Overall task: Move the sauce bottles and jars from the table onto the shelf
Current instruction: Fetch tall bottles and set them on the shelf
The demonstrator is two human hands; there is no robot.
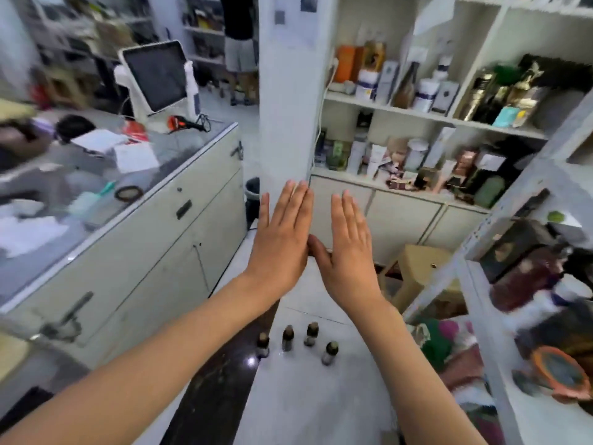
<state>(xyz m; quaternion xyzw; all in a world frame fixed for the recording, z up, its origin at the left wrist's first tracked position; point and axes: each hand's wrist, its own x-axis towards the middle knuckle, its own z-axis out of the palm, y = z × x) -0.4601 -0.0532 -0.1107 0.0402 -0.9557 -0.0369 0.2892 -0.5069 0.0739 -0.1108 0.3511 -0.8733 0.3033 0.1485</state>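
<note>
Several small dark bottles with dark caps stand upright in a loose row on a white surface low in the middle of the view. My left hand and my right hand are stretched out flat, backs up, side by side in the air well above and beyond the bottles. Both hands hold nothing, and their thumbs nearly touch. A white shelf unit rises at the right, close to the bottles.
A grey-topped counter with drawers, papers and a tilted screen fills the left. White wall shelves packed with boxes and jars stand ahead. A beige plastic stool sits below them. A person's legs are far back.
</note>
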